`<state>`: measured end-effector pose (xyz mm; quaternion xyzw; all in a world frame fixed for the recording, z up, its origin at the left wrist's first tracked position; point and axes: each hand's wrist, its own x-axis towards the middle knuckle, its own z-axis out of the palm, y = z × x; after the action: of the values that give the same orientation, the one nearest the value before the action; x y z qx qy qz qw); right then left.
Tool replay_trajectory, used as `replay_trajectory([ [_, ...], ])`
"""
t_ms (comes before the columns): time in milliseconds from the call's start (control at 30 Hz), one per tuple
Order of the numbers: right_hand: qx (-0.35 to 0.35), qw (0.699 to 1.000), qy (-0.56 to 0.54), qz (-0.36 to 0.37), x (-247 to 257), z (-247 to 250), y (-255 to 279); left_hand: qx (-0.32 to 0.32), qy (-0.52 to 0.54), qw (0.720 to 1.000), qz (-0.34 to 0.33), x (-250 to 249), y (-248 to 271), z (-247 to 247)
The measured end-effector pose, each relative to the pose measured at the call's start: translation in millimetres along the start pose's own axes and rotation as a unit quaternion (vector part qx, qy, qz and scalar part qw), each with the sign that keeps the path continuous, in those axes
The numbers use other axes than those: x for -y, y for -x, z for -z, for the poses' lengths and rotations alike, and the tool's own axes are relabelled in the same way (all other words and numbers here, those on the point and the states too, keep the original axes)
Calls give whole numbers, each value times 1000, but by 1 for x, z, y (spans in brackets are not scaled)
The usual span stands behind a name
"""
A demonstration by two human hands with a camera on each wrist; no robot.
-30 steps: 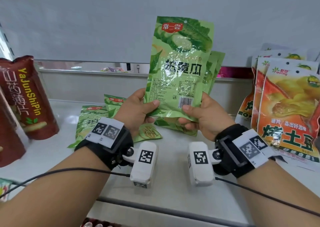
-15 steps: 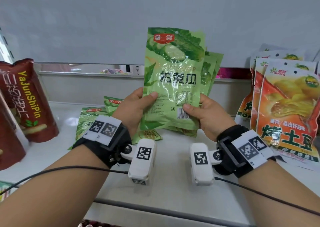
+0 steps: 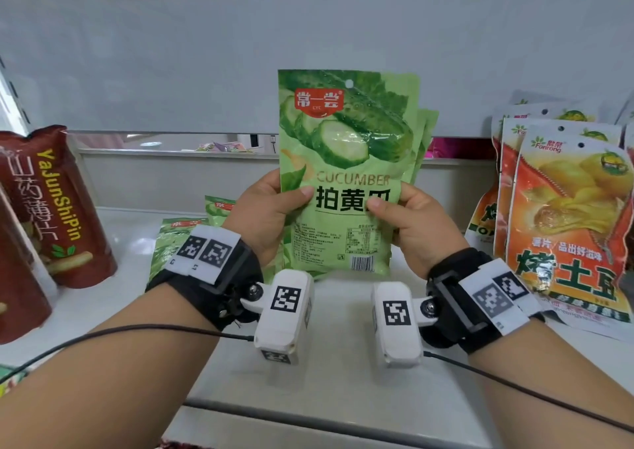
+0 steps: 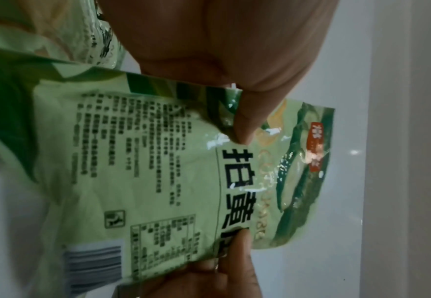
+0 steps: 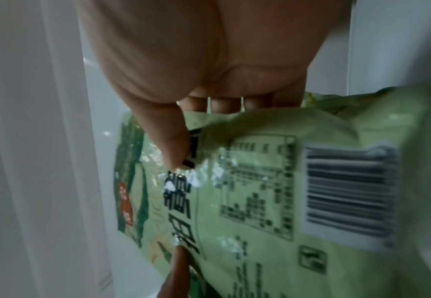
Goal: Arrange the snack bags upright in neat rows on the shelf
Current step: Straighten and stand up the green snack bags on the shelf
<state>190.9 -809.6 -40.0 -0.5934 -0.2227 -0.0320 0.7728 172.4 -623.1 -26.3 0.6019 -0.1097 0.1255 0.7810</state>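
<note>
Far left, dark red tube-shaped snack bags (image 3: 58, 208) are stood upright on the white shelf (image 3: 343, 362), so that end looks sorted already. Just right of them, two flat green cucumber bags (image 3: 182, 239) are still lying down on the shelf, partly covered by the left wrist, so those are clearly left to do.

In the middle, a glossy green plastic cucumber snack bag (image 3: 343, 174) is held upright above the shelf, with at least one more of the same kind stacked right behind it. Its left edge is pinched by the left hand (image 3: 271, 215), thumb on the front and fingers curled behind. Its right edge is gripped the same way by the right hand (image 3: 411, 222). It hasn't been set down yet, by the look of it.

Far right, orange-yellow potato chip bags (image 3: 562, 222) are leaned upright in an overlapping row, pretty much done.

Roughly halfway, as a guess. Hard to tell: how many bags are in the held stack, and what's behind it. The wrist views are blurry at the edges, and the outer bags are cut off.
</note>
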Motion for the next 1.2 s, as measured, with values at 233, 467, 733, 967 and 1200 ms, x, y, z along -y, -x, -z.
replay_trajectory([
  [233,-44,997,-42,42,6,2,-3,19,-11,1000,12,1,6,-2],
  [467,-53,997,-38,40,6,-1,-2,7,30,999,-13,-13,0,-9],
  [733,-78,991,-52,92,14,-1,-3,4,-1,1000,-21,-15,4,-11],
  [967,-150,985,-3,89,12,1,-2,-50,5,998,-30,-20,9,-3],
  [1200,59,989,128,32,10,-27,14,-61,83,995,-18,-37,22,-2],
])
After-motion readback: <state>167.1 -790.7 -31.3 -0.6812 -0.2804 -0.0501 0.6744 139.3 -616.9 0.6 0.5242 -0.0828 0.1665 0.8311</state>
